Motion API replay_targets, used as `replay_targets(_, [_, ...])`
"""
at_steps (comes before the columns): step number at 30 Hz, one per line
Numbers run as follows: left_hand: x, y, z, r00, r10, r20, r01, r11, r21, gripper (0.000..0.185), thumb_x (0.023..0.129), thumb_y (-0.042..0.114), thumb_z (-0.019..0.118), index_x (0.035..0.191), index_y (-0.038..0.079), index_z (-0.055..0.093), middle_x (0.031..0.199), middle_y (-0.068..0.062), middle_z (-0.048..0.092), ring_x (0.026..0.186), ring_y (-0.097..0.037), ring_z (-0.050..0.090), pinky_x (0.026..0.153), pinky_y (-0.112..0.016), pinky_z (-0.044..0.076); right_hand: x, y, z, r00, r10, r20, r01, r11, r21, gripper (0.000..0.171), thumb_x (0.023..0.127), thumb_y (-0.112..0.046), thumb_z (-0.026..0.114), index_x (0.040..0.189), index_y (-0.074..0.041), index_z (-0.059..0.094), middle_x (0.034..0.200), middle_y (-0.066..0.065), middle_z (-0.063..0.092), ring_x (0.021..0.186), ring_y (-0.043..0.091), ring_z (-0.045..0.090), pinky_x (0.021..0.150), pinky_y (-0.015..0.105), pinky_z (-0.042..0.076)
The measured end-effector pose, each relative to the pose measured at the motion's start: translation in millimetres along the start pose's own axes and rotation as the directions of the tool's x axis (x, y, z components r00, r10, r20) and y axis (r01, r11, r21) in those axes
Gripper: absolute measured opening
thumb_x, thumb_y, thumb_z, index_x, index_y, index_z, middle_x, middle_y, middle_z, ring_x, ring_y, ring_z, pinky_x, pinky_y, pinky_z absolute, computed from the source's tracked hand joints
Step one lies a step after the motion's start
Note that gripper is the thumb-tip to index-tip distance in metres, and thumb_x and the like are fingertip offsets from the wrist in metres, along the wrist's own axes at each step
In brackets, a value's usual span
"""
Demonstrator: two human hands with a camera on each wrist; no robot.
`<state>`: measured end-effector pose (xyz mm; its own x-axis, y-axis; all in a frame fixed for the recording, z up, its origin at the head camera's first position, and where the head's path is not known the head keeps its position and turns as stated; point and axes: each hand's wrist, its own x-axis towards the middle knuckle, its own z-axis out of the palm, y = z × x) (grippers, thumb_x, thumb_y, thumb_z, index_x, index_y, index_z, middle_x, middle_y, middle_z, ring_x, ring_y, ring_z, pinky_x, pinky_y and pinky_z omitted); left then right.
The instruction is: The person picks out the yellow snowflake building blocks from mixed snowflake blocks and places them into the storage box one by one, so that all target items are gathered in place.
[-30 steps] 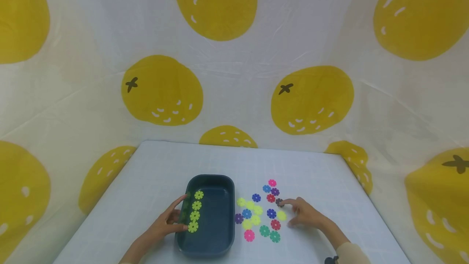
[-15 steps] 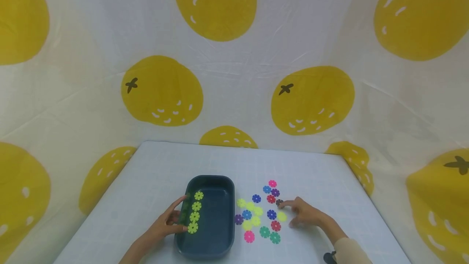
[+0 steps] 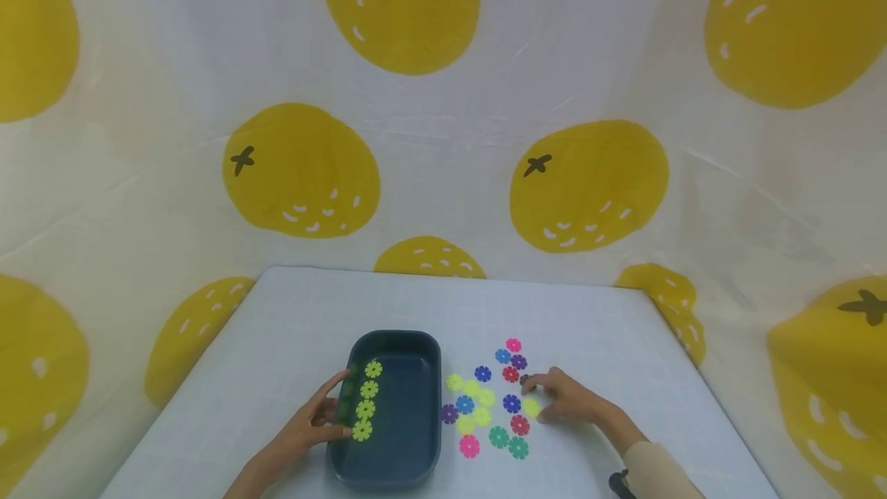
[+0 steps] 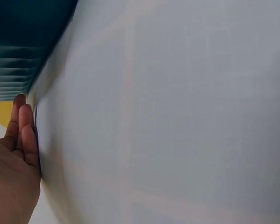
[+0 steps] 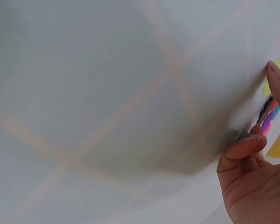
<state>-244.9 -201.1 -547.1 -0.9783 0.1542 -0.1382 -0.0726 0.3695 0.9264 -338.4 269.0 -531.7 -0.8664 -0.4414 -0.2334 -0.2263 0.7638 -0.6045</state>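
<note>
A dark blue-green tray (image 3: 409,422) stands on the table, with several yellow notched, flower-shaped plastic discs (image 3: 365,409) in a line along its left side. My left hand (image 3: 308,422) rests at the tray's left side, thumb and fingers spread against it. Right of the tray, my right hand (image 3: 564,396) hovers low over the discs. Its index finger partly covers a black disc (image 3: 524,380), and its thumb tip is beside a yellow disc (image 3: 530,407). In the right wrist view the other fingers are curled, with nothing seen in them. Whether the index finger touches the black disc, I cannot tell.
Several more discs lie between tray and right hand: pink (image 3: 469,447), green (image 3: 518,448), red (image 3: 520,425), dark blue (image 3: 511,403) and purple (image 3: 450,413). A cluster of yellow discs (image 3: 487,397) partly overlaps. A curtain (image 3: 443,175) with yellow fruit hangs behind the table.
My right hand has shifted slightly left, its index finger bending further over the black disc and its thumb nearing the yellow disc. The left hand stays at the tray.
</note>
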Motion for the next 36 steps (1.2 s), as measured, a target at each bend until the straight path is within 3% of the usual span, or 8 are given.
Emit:
replay_targets(11, [-4.2,0.1,-0.8,0.997,0.068,0.047,-0.066,0.997,-0.047,0.087,0.079,0.017,0.072,0.147,0.025,0.018,0.117,-0.019,0.051,0.096,-0.025,0.052,0.076,-0.029,0.048,-2,-3,6,0.995,0.081,-0.052,-0.079,0.996,0.040,0.029,0.069,-0.013,0.077,0.094,-0.021,0.064,0.104,0.004,0.055,0.099,0.027,0.052,0.088,0.052,0.045])
replay_targets(17, [-3.9,-0.3,-0.8,0.999,0.042,0.022,-0.041,0.999,-0.025,0.087,0.078,0.020,0.073,0.146,0.028,0.020,0.120,-0.017,0.048,0.096,-0.022,0.049,0.077,-0.030,0.045,-6,-5,12,0.992,0.080,-0.102,-0.078,0.997,0.027,0.022,0.070,-0.012,0.076,0.084,-0.013,0.058,0.081,-0.001,0.055,0.077,0.017,0.051,0.072,0.036,0.049])
replay_targets(21, [-3.5,-0.5,-0.9,0.999,0.032,0.008,-0.031,0.999,-0.015,0.087,0.077,0.021,0.074,0.146,0.029,0.021,0.123,-0.016,0.046,0.097,-0.021,0.047,0.079,-0.032,0.043,-10,-6,14,0.993,0.071,-0.093,-0.069,0.997,0.026,0.016,0.074,-0.013,0.074,0.084,-0.014,0.061,0.079,-0.001,0.055,0.075,0.015,0.051,0.069,0.032,0.048])
replay_targets(24, [-3.8,-0.6,-0.4,1.000,0.026,0.014,-0.025,0.999,-0.030,0.088,0.077,0.019,0.074,0.146,0.028,0.021,0.124,-0.017,0.046,0.099,-0.022,0.048,0.081,-0.033,0.044,-13,-6,15,0.993,0.064,-0.100,-0.059,0.997,0.050,0.012,0.077,-0.015,0.072,0.086,-0.014,0.063,0.080,-0.002,0.056,0.075,0.015,0.051,0.068,0.032,0.048])
replay_targets(27, [-4.4,-0.5,-0.2,1.000,0.021,0.019,-0.021,0.999,-0.042,0.089,0.077,0.019,0.074,0.146,0.028,0.020,0.124,-0.017,0.048,0.101,-0.023,0.049,0.081,-0.034,0.046,-16,-6,16,0.992,0.077,-0.095,-0.062,0.986,0.152,0.010,0.081,-0.018,0.068,0.087,-0.012,0.065,0.079,0.000,0.058,0.072,0.015,0.054,0.066,0.031,0.050])
replay_targets(30, [-4.4,-0.4,-0.4,1.000,0.008,0.018,-0.008,0.999,-0.044,0.089,0.076,0.019,0.074,0.146,0.029,0.020,0.122,-0.015,0.050,0.102,-0.023,0.051,0.081,-0.033,0.047,-18,-9,16,0.985,0.141,-0.099,-0.104,0.945,0.311,0.016,0.084,-0.021,0.065,0.090,-0.007,0.066,0.078,0.002,0.061,0.070,0.017,0.059,0.065,0.030,0.052])
replay_targets(32, [-4.3,0.1,-0.4,1.000,0.002,0.014,-0.002,0.999,-0.042,0.090,0.076,0.020,0.075,0.146,0.030,0.020,0.121,-0.015,0.051,0.101,-0.023,0.051,0.081,-0.032,0.047,-18,-13,15,0.973,0.214,-0.092,-0.157,0.895,0.418,0.022,0.084,-0.023,0.065,0.094,-0.004,0.066,0.079,0.003,0.065,0.071,0.018,0.063,0.066,0.030,0.054])
replay_targets(36, [-2.9,-0.5,-0.3,1.000,0.002,0.009,-0.001,0.999,-0.033,0.090,0.076,0.019,0.075,0.147,0.029,0.019,0.122,-0.015,0.050,0.101,-0.022,0.051,0.080,-0.032,0.047,-17,-25,9,0.925,0.375,-0.065,-0.276,0.778,0.564,0.038,0.083,-0.024,0.068,0.107,0.004,0.062,0.082,0.007,0.069,0.075,0.021,0.067,0.068,0.029,0.055])
